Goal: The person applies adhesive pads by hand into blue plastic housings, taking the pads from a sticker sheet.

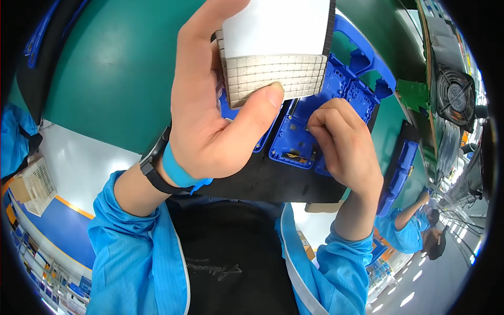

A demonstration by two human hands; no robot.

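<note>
My left hand (210,131) is closed around a flat white-backed block (275,71), its lower face a grid of small silvery squares. The thumb presses on the grid near its bottom edge. Dark gridded sides show along the block's edges. Lower and to the right, my right hand (346,142) hangs over an open blue plastic housing (294,136), fingertips pinched together. Whatever they may hold is hidden. Ribs, screw posts and a small yellowish part show inside the housing. More blue shell lies partly behind the block and my left hand.
Under the housings is a black mat (252,181) on a green table (115,73). A blue frame-like part (386,79) extends at the upper right. Another blue part (399,176) lies further right, below a round black fan (455,97). A co-worker in blue (404,233) is at lower right.
</note>
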